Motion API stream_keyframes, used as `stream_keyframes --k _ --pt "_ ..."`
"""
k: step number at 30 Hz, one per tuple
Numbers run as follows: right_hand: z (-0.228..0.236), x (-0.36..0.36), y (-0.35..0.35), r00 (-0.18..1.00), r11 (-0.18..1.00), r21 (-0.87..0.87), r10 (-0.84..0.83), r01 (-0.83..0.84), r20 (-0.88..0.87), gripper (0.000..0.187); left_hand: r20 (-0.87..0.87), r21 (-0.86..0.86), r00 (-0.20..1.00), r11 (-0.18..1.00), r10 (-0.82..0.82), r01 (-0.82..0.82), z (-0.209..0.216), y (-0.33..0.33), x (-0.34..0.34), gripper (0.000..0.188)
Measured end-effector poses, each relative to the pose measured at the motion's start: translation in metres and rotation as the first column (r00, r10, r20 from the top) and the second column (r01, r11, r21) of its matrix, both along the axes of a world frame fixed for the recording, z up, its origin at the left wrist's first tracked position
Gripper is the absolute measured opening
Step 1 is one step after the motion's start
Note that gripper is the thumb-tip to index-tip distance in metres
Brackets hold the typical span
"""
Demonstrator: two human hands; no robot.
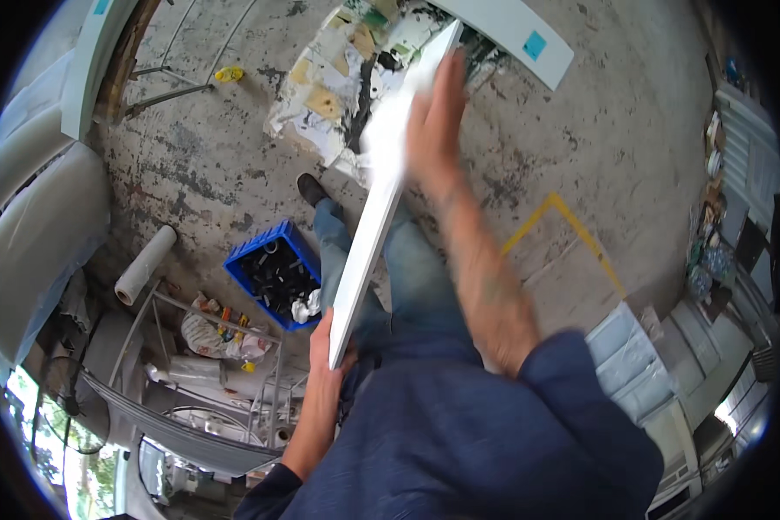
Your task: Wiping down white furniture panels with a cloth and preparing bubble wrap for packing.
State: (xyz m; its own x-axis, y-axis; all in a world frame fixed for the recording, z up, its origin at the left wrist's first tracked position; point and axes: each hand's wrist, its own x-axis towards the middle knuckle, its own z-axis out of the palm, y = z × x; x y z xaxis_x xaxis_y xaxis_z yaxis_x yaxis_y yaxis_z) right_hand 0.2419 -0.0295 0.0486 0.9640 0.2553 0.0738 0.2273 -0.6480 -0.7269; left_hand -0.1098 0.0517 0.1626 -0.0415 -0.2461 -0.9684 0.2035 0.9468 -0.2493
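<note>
A long, narrow white panel (366, 260) slants up and away from my waist, seen mostly along its edge. My left hand (324, 345) grips its near end, with the fingers closed around it. Farther up, my right hand (437, 126) is pressed against the panel's right side, its fingers lying along it. Motion blurs this hand, and part of it is hidden by the panel. Beside the panel's left side, across from the right hand, is a bright, blurred white patch (381, 143); I cannot tell whether it is a cloth or part of the panel.
A blue crate (288, 232) of black parts stands by my leg. Ahead lies a messy, paint-marked sheet (308, 108), near a pale panel (516, 35). A plastic roll (146, 264), a metal frame (152, 316) and a yellow bottle (229, 74) are at left; wrapped panels (628, 355) at right.
</note>
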Motion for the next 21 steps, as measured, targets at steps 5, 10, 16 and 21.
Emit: stream_keyframes --k 5,10,16,21 --pt "0.095 -0.114 0.003 0.892 0.897 -0.133 0.385 -0.423 -0.238 0.061 -0.135 0.082 0.985 0.992 0.106 -0.096 0.005 0.007 0.002 0.026" --pt "-0.004 0.059 -0.007 1.000 0.999 0.035 -0.013 0.013 0.007 0.048 -0.034 0.051 0.995 0.994 0.095 -0.094 -0.002 0.008 0.009 0.025" --pt "0.027 0.069 -0.045 0.961 0.984 -0.089 -0.173 0.157 -0.215 0.049 -0.001 0.174 0.995 0.979 0.104 -0.103 -0.013 0.020 -0.010 0.021" --pt "0.089 0.126 -0.035 0.957 0.971 0.123 -0.226 0.206 0.182 0.049 0.017 0.029 0.968 0.968 0.250 -0.250 -0.027 0.036 -0.024 0.017"
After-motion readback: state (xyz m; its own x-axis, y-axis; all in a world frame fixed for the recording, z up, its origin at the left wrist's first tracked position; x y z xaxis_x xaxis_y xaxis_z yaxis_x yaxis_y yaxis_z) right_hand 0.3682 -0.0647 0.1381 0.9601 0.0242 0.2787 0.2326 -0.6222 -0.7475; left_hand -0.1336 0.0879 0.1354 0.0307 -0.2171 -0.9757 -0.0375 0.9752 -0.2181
